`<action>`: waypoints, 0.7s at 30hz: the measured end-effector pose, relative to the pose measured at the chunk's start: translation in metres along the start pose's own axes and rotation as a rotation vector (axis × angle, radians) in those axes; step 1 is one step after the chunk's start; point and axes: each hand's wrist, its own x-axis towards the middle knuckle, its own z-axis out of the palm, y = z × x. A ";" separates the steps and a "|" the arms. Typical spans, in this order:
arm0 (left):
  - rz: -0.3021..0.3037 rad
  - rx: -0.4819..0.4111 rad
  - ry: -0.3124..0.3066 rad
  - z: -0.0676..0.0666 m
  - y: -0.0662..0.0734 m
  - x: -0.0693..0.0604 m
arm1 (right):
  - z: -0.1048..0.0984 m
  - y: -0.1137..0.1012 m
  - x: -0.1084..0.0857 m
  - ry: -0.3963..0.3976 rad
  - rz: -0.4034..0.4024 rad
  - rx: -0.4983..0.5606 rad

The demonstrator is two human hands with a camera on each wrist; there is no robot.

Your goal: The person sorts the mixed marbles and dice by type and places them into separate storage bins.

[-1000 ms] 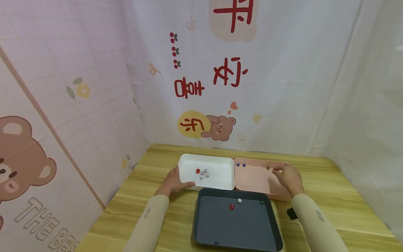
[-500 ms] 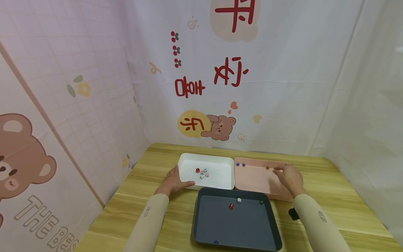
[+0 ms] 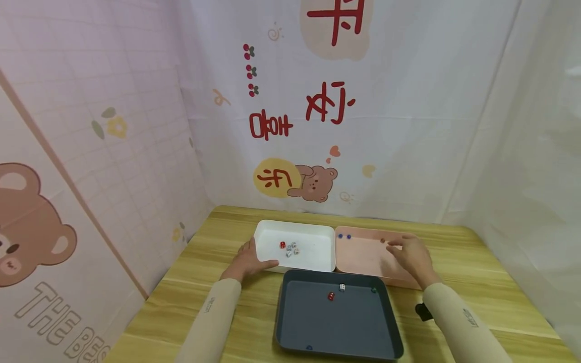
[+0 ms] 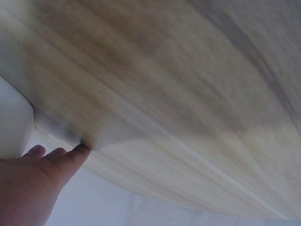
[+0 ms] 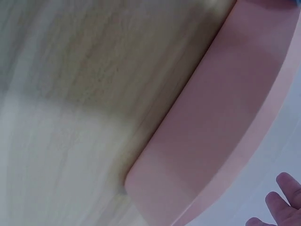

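My left hand [image 3: 246,262] rests at the left end of the white tray [image 3: 322,255], its thumb stretched along the near rim. In the left wrist view its fingers [image 4: 70,162] lie straight beside the tray's outer wall. My right hand [image 3: 412,257] hovers over the right part of the pink tray [image 3: 358,256]. Its thumb and forefinger tips are slightly apart, just right of a small round brown piece [image 3: 383,240]. Further left in that tray lie two small blue pieces [image 3: 348,236]. The white tray holds a red die [image 3: 283,245] and several white dice [image 3: 296,251].
A dark grey tray [image 3: 336,322] stands in front of both, holding a white die [image 3: 342,287], a red die [image 3: 331,296], a small green piece [image 3: 374,290] and a blue piece [image 3: 309,347]. A black object [image 3: 423,312] sits by the right forearm. Printed cloth [image 3: 399,126] hangs behind.
My right hand has moved slightly left toward the brown piece, and its thumb and forefinger tips have parted a little. My left hand stays in place on the white tray.
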 end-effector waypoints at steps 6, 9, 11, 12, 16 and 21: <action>-0.009 0.008 -0.001 -0.001 -0.002 0.002 | -0.001 -0.014 0.000 0.040 -0.135 0.022; -0.010 0.011 -0.004 -0.001 -0.003 0.002 | -0.001 -0.018 -0.003 0.080 -0.200 -0.026; -0.007 0.012 -0.002 -0.001 -0.003 0.002 | -0.002 -0.020 -0.006 0.109 -0.235 -0.046; -0.007 0.013 -0.002 -0.001 -0.003 0.002 | -0.002 -0.021 -0.007 0.121 -0.248 -0.054; -0.004 0.014 -0.003 0.000 -0.003 0.003 | -0.001 -0.023 -0.015 0.125 -0.258 -0.060; -0.001 0.021 -0.003 0.001 -0.003 0.002 | 0.002 -0.027 -0.022 0.043 -0.197 0.013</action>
